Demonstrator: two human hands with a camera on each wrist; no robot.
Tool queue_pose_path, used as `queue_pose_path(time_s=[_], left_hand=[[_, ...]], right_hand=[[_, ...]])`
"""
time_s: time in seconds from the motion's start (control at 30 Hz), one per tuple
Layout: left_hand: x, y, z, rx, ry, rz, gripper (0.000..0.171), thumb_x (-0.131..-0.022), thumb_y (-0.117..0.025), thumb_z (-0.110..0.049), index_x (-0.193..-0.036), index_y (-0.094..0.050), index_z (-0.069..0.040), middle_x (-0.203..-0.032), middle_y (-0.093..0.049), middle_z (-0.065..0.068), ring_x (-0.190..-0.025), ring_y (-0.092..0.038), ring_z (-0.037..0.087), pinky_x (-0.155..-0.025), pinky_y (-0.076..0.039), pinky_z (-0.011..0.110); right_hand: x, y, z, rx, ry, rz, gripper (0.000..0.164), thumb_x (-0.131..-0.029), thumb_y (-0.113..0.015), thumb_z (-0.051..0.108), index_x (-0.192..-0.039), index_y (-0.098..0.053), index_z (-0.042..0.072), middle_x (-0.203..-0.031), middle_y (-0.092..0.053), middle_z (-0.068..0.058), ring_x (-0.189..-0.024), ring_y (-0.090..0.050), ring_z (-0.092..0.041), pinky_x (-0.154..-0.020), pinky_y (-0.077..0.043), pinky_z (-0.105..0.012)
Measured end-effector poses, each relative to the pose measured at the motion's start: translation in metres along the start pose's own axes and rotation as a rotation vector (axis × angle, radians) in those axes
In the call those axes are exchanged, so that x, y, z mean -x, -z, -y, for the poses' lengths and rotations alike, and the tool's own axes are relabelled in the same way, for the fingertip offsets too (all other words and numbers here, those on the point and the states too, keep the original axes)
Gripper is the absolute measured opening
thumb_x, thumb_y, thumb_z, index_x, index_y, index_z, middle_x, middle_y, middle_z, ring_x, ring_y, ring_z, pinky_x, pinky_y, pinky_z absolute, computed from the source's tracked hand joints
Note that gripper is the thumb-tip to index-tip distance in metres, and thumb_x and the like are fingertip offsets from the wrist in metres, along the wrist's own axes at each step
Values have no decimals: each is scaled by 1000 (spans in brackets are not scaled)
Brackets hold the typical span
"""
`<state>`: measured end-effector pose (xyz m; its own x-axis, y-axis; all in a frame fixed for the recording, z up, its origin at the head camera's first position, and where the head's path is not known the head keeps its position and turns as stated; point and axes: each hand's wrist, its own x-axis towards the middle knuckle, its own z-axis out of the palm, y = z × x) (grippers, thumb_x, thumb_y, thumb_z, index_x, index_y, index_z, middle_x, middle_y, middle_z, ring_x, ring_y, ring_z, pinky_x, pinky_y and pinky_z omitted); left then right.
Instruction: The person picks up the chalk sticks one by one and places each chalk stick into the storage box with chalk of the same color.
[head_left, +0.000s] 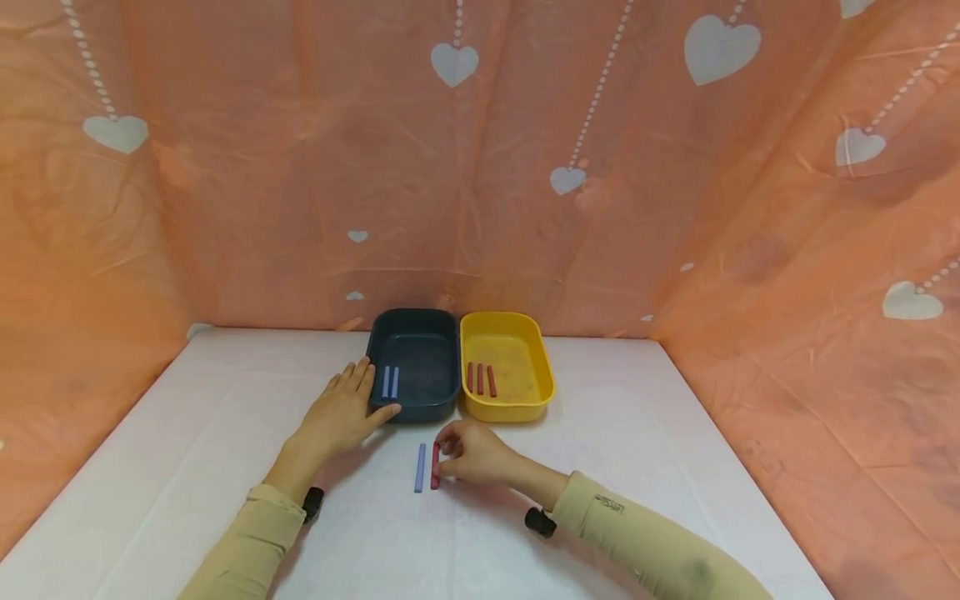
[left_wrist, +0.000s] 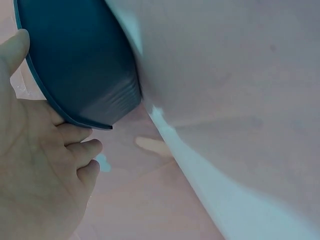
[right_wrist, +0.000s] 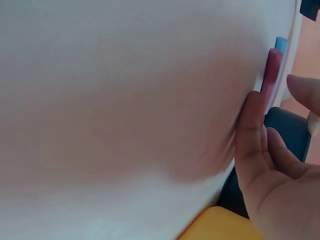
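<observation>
On the table lie a blue stick [head_left: 420, 468] and a red stick [head_left: 435, 478], side by side and upright in the head view. My right hand [head_left: 474, 452] is at the red stick, index finger by its far end and thumb over its near half. In the right wrist view the thumb [right_wrist: 304, 92] stands a little apart from the red stick [right_wrist: 271, 72]. My left hand [head_left: 343, 410] rests against the dark blue tray [head_left: 415, 412], fingers spread along its left rim and thumb at the front corner; the left wrist view shows the fingertips at the tray's rim [left_wrist: 42, 92].
Two blue sticks [head_left: 391, 382] lie inside the dark blue tray. Right beside it stands a yellow tray [head_left: 510, 412] holding three red sticks [head_left: 480, 379]. Behind the white table [head_left: 615, 467] hangs an orange curtain [head_left: 315, 167] with white hearts.
</observation>
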<state>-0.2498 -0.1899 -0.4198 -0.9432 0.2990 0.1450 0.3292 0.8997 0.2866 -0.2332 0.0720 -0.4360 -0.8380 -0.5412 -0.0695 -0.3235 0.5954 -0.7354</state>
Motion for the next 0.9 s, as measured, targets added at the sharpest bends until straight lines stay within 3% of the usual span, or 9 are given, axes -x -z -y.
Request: queue_pose_path(time_s=[0.3, 0.9], left_hand=[[0, 0, -1, 1, -10, -14, 89, -104, -58, -50, -153, -31, 19, -163, -25, 37, -151, -24, 55, -122, -22, 64], [2, 3, -4, 5, -2, -7, 88, -104, -57, -50, -153, -32, 19, -163, -26, 36, -151, -25, 54, -123, -21, 63]], right_hand=[[-3, -2, 5, 145, 7, -6, 39, -79, -89, 16, -111, -71, 4, -91, -65, 0, -83, -54, -9, -79, -50, -21], [-5, -1, 5, 141, 12, 11, 46, -79, -90, 15, -117, -72, -1, -90, -65, 1, -82, -53, -7, -79, -50, -21]])
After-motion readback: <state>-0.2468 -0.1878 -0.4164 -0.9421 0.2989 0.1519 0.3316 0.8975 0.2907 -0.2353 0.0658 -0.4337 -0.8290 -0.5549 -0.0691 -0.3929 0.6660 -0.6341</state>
